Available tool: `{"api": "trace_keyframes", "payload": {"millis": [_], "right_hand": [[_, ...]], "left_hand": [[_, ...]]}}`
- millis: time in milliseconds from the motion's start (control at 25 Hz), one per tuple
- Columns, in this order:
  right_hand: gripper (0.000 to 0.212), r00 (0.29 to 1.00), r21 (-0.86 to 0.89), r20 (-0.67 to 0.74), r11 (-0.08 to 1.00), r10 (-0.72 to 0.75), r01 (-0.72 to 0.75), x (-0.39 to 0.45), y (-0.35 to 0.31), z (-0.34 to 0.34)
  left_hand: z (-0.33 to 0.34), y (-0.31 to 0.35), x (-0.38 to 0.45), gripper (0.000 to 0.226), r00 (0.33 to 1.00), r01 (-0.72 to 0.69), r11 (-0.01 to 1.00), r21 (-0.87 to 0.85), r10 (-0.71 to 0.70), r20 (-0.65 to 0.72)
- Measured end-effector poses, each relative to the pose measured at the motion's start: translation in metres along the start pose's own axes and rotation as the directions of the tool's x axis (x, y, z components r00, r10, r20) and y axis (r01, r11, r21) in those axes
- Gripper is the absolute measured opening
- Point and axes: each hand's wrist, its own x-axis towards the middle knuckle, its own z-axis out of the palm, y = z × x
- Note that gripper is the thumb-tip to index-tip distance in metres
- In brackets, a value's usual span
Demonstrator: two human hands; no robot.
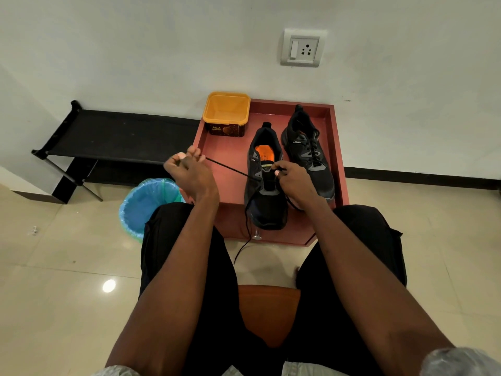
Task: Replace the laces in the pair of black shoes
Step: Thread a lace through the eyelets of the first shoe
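Note:
Two black shoes stand on a low red table (225, 158). The nearer shoe (267, 202) has an orange insole and a partly threaded black lace (230, 168). My left hand (188, 173) pinches one end of that lace, drawn taut up and to the left of the shoe. My right hand (292, 183) grips the shoe at its tongue and eyelets. Another stretch of the lace (245, 237) hangs off the table's front edge toward the floor. The second shoe (309, 153), fully laced, sits to the right.
An open orange tub (226, 112) stands at the table's back left corner. A bin with a blue-green liner (146, 204) sits on the tiled floor left of my knee. A black rack (108, 137) runs along the white wall. I sit on an orange seat (268, 310).

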Motion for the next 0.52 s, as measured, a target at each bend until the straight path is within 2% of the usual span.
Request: {"api": "trace_keyframes", "payload": {"millis": [40, 80, 160, 240, 280, 320, 360, 440, 520], "right_hand": [[0.025, 1.000, 0.017, 0.006, 1.000, 0.006, -0.006, 0.001, 0.000, -0.001], [0.026, 1.000, 0.037, 0.009, 0.999, 0.014, -0.014, 0.002, 0.001, -0.001], [0.029, 1.000, 0.049, 0.017, 0.999, 0.018, -0.019, 0.002, 0.000, -0.002], [0.033, 1.000, 0.040, 0.023, 0.999, 0.005, -0.006, 0.001, 0.000, -0.003], [0.035, 1.000, 0.034, 0.023, 0.999, -0.007, 0.006, 0.000, 0.000, -0.004], [0.037, 1.000, 0.032, 0.023, 0.999, -0.017, 0.016, 0.000, 0.000, -0.004], [0.038, 0.999, 0.031, 0.026, 0.999, -0.021, 0.020, -0.001, 0.000, -0.005], [0.040, 0.999, 0.030, 0.039, 0.999, -0.016, 0.014, -0.001, 0.002, -0.006], [0.040, 0.999, 0.022, 0.049, 1.000, -0.006, 0.005, -0.002, 0.002, -0.007]], "left_hand": [[-0.002, 0.000, 0.000, 0.013, 0.998, -0.053, 0.997, 0.058, 0.054, -0.016], [-0.003, -0.003, -0.002, 0.018, 0.996, -0.087, 0.977, 0.194, 0.084, 0.025], [-0.004, -0.020, -0.007, 0.036, 0.957, -0.179, 0.825, 0.536, 0.021, 0.289], [-0.004, -0.037, -0.017, 0.051, 0.804, -0.365, 0.609, 0.705, -0.175, 0.568], [-0.004, -0.044, -0.021, 0.048, 0.728, -0.456, 0.519, 0.723, -0.251, 0.638], [-0.004, -0.048, -0.023, 0.038, 0.681, -0.536, 0.431, 0.726, -0.286, 0.674], [-0.004, -0.050, -0.024, 0.028, 0.666, -0.592, 0.351, 0.725, -0.293, 0.686], [-0.006, -0.052, -0.023, 0.018, 0.686, -0.619, 0.258, 0.742, -0.281, 0.671], [-0.005, -0.046, -0.024, 0.015, 0.725, -0.613, 0.262, 0.746, -0.190, 0.662]]}}
